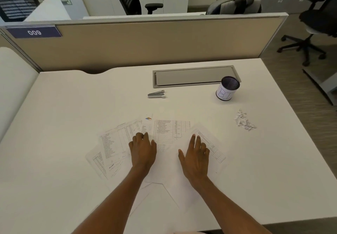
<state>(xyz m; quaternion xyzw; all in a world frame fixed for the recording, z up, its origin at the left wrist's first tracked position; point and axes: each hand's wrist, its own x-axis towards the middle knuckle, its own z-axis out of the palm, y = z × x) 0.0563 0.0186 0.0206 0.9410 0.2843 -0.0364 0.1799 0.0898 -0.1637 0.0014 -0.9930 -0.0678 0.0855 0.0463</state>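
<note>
Several printed sheets of paper lie fanned out and overlapping on the white desk, most with tables of text. My left hand rests on the left sheets, fingers bent down with the tips on the paper. My right hand lies flat on a sheet to the right, fingers straight and slightly spread. Neither hand holds anything.
A silver stapler lies beyond the papers. A mesh pen cup with a paper label stands at the right, empty as far as I see. Torn paper scraps sit near the right edge. A grey cable hatch and a beige partition are behind.
</note>
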